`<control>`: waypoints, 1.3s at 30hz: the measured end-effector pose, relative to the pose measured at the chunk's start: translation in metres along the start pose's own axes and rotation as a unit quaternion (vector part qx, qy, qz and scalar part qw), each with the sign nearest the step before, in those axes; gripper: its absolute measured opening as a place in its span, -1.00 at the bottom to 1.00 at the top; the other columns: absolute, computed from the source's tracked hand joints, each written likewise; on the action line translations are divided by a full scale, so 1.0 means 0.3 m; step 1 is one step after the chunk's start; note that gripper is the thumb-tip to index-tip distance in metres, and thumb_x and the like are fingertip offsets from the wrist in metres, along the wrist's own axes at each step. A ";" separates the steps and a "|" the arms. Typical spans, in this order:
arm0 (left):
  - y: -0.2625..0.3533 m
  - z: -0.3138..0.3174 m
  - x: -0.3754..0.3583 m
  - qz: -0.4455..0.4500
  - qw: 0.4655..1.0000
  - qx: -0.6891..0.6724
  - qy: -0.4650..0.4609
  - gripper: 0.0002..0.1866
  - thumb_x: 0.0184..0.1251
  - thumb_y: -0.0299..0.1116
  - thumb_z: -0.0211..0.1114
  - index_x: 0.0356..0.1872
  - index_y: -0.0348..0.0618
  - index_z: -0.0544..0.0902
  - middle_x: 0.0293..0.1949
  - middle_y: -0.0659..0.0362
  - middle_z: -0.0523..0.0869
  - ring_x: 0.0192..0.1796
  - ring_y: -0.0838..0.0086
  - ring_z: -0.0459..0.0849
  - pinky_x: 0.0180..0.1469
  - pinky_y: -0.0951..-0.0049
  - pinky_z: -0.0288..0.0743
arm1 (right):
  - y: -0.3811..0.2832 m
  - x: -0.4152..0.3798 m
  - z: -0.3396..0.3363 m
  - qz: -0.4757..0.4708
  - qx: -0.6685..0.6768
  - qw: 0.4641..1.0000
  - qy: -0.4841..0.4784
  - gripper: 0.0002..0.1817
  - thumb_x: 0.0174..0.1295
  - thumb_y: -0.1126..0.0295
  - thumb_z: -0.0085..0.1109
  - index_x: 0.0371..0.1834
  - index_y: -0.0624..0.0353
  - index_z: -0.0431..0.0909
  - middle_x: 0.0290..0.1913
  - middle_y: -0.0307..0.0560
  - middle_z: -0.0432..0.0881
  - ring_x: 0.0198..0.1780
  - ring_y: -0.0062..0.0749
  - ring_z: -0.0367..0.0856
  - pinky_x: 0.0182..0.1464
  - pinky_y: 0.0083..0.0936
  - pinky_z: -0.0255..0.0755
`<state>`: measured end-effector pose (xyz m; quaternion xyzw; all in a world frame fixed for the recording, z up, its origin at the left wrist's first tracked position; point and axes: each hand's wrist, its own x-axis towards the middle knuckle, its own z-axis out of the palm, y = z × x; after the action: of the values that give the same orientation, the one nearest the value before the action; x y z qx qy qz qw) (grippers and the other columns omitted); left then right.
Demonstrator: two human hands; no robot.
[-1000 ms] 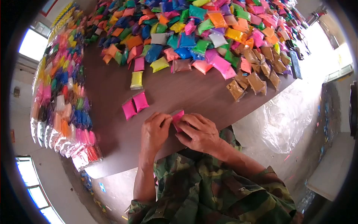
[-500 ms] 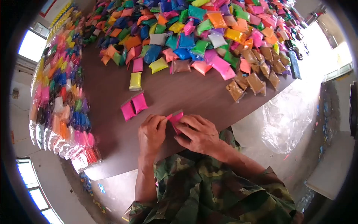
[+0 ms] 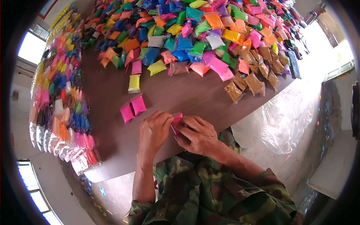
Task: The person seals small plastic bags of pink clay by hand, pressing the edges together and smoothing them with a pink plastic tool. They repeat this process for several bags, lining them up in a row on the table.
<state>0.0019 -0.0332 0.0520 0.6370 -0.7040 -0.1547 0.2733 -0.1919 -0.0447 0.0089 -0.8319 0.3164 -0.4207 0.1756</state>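
Above the near part of the table, my right hand (image 3: pixel 198 134) grips a small bright pink packet (image 3: pixel 176 123) between thumb and fingers. My left hand (image 3: pixel 155 129) is closed in a pinch at the packet's upper left edge; its fingertips hide what part they hold. Two more pink packets, one (image 3: pixel 138 105) touching the other (image 3: pixel 127 113), lie side by side just beyond my left hand. Farther back is a yellow packet (image 3: pixel 134 83) with a clear top strip.
A large heap of coloured packets (image 3: pixel 183 43) covers the table's far side, with brown packets (image 3: pixel 255 84) at its right. Bundled clear bags of coloured packets (image 3: pixel 63 108) line the left edge of the brown table (image 3: pixel 180 92). Clear plastic sheeting (image 3: pixel 287 123) lies on the floor at right.
My left hand has turned and lifted slightly at the packet's edge, and the pink flap by its fingertips is now hidden. My right hand keeps its hold. The view has shifted slightly.
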 end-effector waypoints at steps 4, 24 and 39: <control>-0.065 0.029 0.052 0.024 0.999 0.015 0.026 -0.88 0.45 -0.41 0.42 -0.22 -0.27 0.77 -0.29 -0.02 0.77 -0.24 0.02 0.77 -0.19 0.13 0.60 | -0.006 0.008 0.000 -0.007 -0.015 1.000 0.007 -0.64 0.13 0.38 0.54 0.02 0.08 0.74 0.06 -0.16 0.65 -0.02 -0.17 0.74 -0.02 -0.31 0.69; -0.021 -0.003 -0.119 -0.118 0.983 -0.086 0.109 -0.94 0.39 -0.53 0.48 -0.24 -0.30 0.77 -0.30 0.00 0.81 -0.32 0.29 0.81 -0.27 0.33 0.59 | -0.002 0.010 0.002 0.008 -0.026 0.999 -0.016 -0.68 0.14 0.43 0.51 -0.01 0.08 0.75 0.15 -0.13 0.68 0.05 -0.07 0.75 0.05 -0.23 0.71; -0.020 0.028 -0.151 -0.148 0.981 -0.055 0.110 -0.97 0.38 -0.55 0.46 -0.24 -0.27 0.77 -0.30 -0.07 0.82 -0.26 0.05 0.84 -0.21 0.21 0.64 | -0.007 0.006 0.028 0.027 -0.034 0.999 0.007 -0.67 0.08 0.41 0.58 -0.06 0.08 0.75 0.00 -0.17 0.71 -0.07 -0.12 0.73 -0.03 -0.28 0.68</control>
<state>0.0036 0.0093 0.0335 0.7314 -0.5579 -0.1614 0.3575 -0.1836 -0.0442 0.0063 -0.8257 0.3542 -0.4103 0.1564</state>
